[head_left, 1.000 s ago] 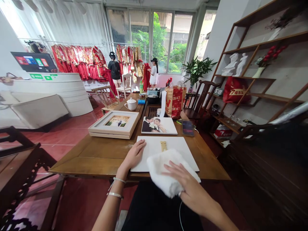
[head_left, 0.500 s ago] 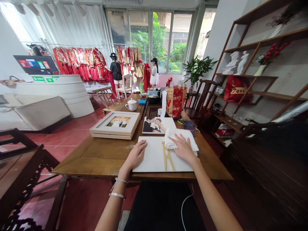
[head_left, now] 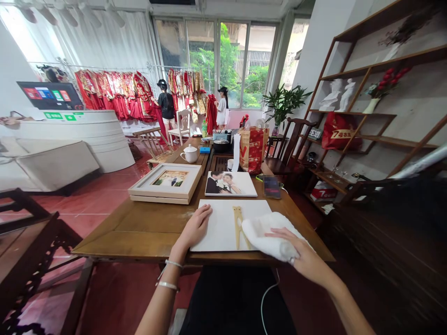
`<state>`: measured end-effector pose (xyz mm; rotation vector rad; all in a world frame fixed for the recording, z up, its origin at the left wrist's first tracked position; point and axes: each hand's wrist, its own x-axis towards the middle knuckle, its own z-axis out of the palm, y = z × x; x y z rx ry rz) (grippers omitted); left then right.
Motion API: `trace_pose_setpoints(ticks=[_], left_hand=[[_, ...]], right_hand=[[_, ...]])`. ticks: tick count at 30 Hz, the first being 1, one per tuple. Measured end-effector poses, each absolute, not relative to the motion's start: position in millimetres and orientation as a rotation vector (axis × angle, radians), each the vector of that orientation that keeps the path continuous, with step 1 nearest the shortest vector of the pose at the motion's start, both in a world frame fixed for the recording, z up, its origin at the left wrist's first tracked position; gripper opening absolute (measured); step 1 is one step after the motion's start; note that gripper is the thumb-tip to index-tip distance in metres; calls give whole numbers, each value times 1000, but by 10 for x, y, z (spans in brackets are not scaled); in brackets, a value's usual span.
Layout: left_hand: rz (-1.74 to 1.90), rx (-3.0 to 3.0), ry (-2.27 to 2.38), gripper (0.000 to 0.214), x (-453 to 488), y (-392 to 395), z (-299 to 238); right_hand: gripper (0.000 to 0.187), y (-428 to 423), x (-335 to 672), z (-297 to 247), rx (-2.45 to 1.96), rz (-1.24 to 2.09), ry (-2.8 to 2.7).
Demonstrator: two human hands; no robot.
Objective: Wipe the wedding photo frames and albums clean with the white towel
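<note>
A flat white panel (head_left: 216, 235) lies at the front of the wooden table. My left hand (head_left: 196, 227) rests on its left edge, fingers stretched out flat, holding nothing. On the panel lies a beige A-shaped piece (head_left: 237, 218) with a hole in its middle and two legs. My right hand (head_left: 303, 255) grips a white cloth (head_left: 270, 230) between thumb and fingers. The cloth bunches over the panel's right part and hides its lower right corner and part of the beige piece's right leg. Behind the panel lies a wedding photo print (head_left: 246, 182).
Left on the table (head_left: 139, 232) are a light-framed photo (head_left: 193, 186) and a white lidded teapot (head_left: 190, 153). A phone (head_left: 271, 187) and a red-and-tan paper bag (head_left: 254, 151) stand right. Two people (head_left: 166, 104) are by red garments. A white cable (head_left: 263, 302) hangs near my lap.
My right hand has moved right and toward me with the cloth, from lying flat on it to gripping it. More of the panel's far right shows. My left hand has stayed on the panel's edge.
</note>
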<state>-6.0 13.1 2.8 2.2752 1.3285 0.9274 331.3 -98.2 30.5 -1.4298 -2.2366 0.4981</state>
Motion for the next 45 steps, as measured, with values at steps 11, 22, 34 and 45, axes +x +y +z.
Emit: trace_pose_setpoints(ticks=[11,22,34,45], left_hand=[[932,2281,1326,39,-69,164,-12],[911,2316,1329,40,-65,174,-29],[908,2274,1338,40,-52,133,35],[899,2302,1346,40,-61,144,12]], right_hand=[[77,-204,2644,408,-1947,127,-2253],[85,-1331,2906,622,-1579,520,-2468],[62,-46,2602,498,-1997,227,-2170],[91,-1000,2489,410,-1574,277,-2443]])
